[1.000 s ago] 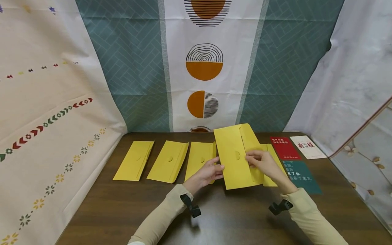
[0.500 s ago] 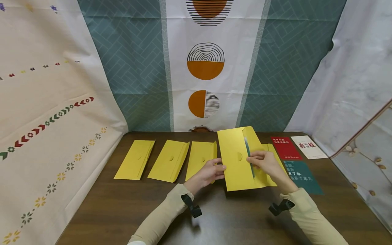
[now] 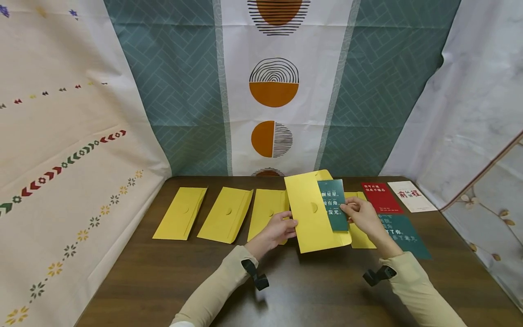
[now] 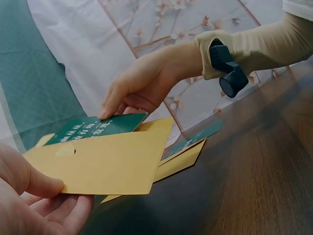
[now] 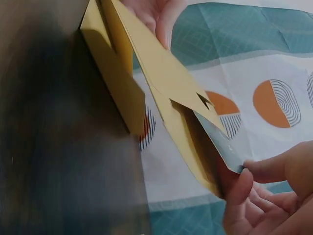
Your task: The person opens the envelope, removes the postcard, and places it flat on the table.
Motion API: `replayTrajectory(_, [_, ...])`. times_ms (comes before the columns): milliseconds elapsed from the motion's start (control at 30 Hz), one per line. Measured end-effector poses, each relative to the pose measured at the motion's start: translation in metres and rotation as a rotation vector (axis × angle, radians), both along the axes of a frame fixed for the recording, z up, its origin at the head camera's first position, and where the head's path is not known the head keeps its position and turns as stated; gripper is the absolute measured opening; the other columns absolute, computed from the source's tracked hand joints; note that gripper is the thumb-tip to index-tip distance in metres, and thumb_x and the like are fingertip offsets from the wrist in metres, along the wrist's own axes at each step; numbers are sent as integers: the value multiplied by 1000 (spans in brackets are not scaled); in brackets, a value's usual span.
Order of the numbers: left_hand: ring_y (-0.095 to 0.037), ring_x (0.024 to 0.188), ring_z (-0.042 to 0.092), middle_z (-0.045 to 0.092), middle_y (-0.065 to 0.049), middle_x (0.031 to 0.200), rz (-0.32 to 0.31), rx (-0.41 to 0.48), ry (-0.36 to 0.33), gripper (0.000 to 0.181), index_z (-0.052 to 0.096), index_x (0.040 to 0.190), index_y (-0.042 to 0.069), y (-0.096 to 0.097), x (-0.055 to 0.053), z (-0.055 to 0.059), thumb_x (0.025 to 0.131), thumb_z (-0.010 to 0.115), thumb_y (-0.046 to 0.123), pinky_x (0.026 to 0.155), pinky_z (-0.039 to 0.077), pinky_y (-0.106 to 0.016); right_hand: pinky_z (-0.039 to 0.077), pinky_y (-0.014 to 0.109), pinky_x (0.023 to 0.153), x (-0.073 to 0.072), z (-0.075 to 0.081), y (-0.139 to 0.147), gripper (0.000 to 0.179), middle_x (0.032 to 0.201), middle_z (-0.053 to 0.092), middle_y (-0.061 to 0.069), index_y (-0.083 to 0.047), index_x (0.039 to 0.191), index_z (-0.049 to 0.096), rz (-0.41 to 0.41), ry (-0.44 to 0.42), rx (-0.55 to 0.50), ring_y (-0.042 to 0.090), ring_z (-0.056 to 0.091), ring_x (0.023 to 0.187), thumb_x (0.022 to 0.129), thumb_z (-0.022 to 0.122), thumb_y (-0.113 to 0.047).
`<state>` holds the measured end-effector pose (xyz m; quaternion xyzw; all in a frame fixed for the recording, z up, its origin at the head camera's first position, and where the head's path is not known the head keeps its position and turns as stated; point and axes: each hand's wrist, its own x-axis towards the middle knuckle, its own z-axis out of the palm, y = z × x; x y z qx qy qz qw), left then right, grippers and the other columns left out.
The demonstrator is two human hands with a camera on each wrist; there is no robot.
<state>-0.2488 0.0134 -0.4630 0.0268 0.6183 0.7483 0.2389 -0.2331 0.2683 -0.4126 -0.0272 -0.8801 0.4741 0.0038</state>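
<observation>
My left hand (image 3: 278,230) pinches the left edge of a yellow envelope (image 3: 308,213), thumb on the front and fingers behind, as the left wrist view shows. The envelope is held up off the table with its flap folded out to the right. A dark green card (image 3: 336,204) with white writing sticks partly out of its opening; the rest is hidden inside. My right hand (image 3: 363,220) pinches the card's right edge between thumb and finger, clearly seen in the right wrist view (image 5: 269,191).
Three yellow envelopes, at left (image 3: 180,213), middle (image 3: 224,215) and right (image 3: 265,209), lie in a row on the brown table (image 3: 286,295). Another envelope (image 3: 361,236) lies behind my right hand. Red (image 3: 382,198), white (image 3: 411,196) and green (image 3: 408,236) cards lie at the right.
The green card has come out of the envelope toward the right, pulled by my right hand; at first only the envelope's opening showed. My left hand keeps its hold on the envelope.
</observation>
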Motion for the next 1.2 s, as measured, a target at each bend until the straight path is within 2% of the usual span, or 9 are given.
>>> replayTrajectory(167, [-14, 82, 67, 70, -6, 95, 34, -4, -11, 29, 55, 124, -1, 3, 0, 0, 96, 54, 4, 84, 56, -35, 54, 25, 65, 0, -4, 5, 39, 86, 68, 14, 5, 126, 40, 64, -34, 31, 14, 61, 67, 102, 48, -25])
replayTrajectory(267, [-13, 83, 64, 69, -8, 99, 47, 0, -12, 35, 53, 129, -1, 6, 0, -1, 95, 55, 1, 83, 55, -33, 57, 29, 73, 1, -6, 6, 48, 102, 68, 23, 5, 133, 34, 104, -60, 3, 17, 67, 76, 100, 53, -24])
replayTrajectory(400, [-15, 90, 63, 66, -18, 119, 36, 33, -5, 54, 46, 138, 0, 11, -1, -1, 87, 57, -11, 81, 53, -28, 57, 35, 81, 3, -5, 8, 59, 121, 61, 29, 4, 142, 27, 131, -99, -39, 21, 70, 88, 97, 57, -21])
replayTrajectory(500, [-16, 97, 63, 62, -22, 126, 8, 41, 9, 61, 45, 140, -1, 14, -1, 0, 82, 60, -15, 84, 51, -27, 57, 38, 83, 3, -5, 9, 61, 127, 57, 31, 3, 145, 25, 108, -119, -76, 26, 69, 94, 98, 57, -18])
replayTrajectory(733, [-14, 82, 65, 66, -8, 98, -66, 12, -22, 36, 55, 128, -5, 17, 1, -3, 93, 57, 1, 84, 56, -33, 57, 40, 82, 3, -8, 11, 56, 134, 49, 36, 5, 145, 24, 31, -94, -168, 37, 64, 106, 99, 53, -12])
replayTrajectory(867, [-21, 86, 71, 71, -14, 101, -152, 14, -27, 34, 55, 128, 0, 16, 4, -3, 94, 58, 3, 85, 56, -42, 57, 38, 81, 3, -10, 12, 55, 136, 46, 35, 6, 144, 25, -2, -85, -190, 36, 62, 109, 100, 51, -12])
replayTrajectory(967, [-20, 85, 71, 71, -13, 98, -190, 12, -21, 36, 54, 127, 1, 16, 4, -4, 91, 59, 0, 87, 55, -44, 57, 37, 81, 3, -11, 13, 56, 138, 44, 35, 6, 145, 23, -19, -75, -216, 40, 58, 114, 100, 50, -13])
replayTrajectory(1067, [-17, 82, 68, 66, -9, 91, -193, -12, -10, 35, 52, 125, -3, 17, 4, -5, 91, 59, -3, 88, 55, -44, 58, 36, 79, 3, -12, 15, 56, 138, 43, 35, 6, 146, 23, -39, -61, -225, 43, 57, 116, 101, 49, -14])
replayTrajectory(1200, [-16, 84, 63, 62, -13, 97, -139, -47, -25, 43, 45, 130, -8, 18, 5, -9, 90, 59, -5, 90, 54, -44, 58, 36, 79, 4, -13, 24, 55, 137, 46, 36, 7, 146, 25, -68, -40, -211, 30, 67, 101, 101, 47, -15])
